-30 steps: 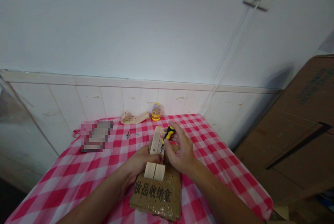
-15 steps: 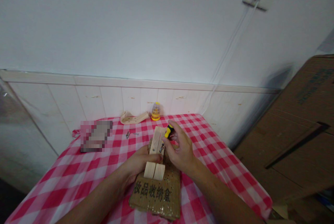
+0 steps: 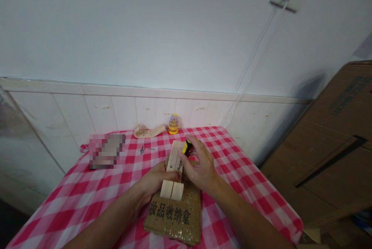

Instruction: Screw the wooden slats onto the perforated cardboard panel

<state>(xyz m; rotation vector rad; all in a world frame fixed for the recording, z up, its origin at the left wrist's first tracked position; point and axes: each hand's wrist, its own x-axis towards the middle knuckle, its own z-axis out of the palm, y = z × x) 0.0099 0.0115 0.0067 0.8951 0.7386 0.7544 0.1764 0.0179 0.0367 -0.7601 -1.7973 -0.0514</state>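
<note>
My right hand (image 3: 200, 163) grips a small yellow-and-black screwdriver (image 3: 186, 147) by its handle. Its dark shaft slants down to the right-hand strip of a pale wooden piece (image 3: 173, 155), where the tip seems to meet a screw. Two side-by-side strips make up this piece, with a dark screw head on the left one and wooden blocks at its near end. Wrapped around its lower part is my left hand (image 3: 158, 177), the fingers partly hidden. Under both lies a flattened brown cardboard piece (image 3: 171, 222) with black printed characters.
A curved wooden piece (image 3: 149, 131) and a yellow-based bit container (image 3: 173, 125) stand at the back, by the wall. Small metal parts (image 3: 142, 149) lie on the checked cloth (image 3: 229, 156). A pixelated flat object (image 3: 107, 151) is at left, large cardboard (image 3: 328, 144) at right.
The screwdriver handle has turned and tilted slightly within my right hand's fingers. My left hand and the wooden piece stay in place.
</note>
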